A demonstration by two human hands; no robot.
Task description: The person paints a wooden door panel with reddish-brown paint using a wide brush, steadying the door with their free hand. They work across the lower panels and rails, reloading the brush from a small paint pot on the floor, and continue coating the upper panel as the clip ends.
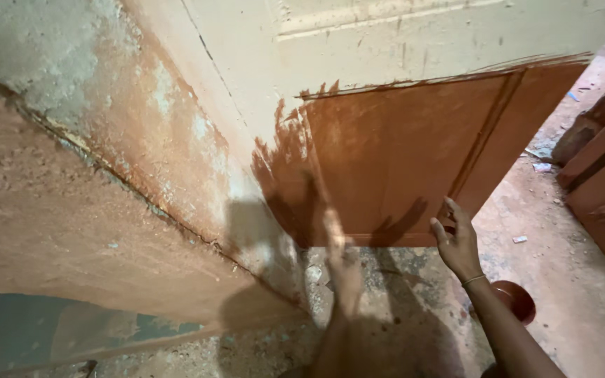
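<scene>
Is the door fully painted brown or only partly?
Partly. The door is brown on its lower panel only; above the ragged brush edge it is bare cream.

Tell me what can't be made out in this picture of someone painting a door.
- Left hand, head view: smeared by motion blur, so whether it grips a brush cannot be told.
- Red bowl: partly hidden behind the right forearm; its contents don't show.
- Right hand: its fingertips rest on the door edge, palm side hidden.
- Door top: cut off by the upper frame edge.
- Litter on the floor: too small to identify.
</scene>
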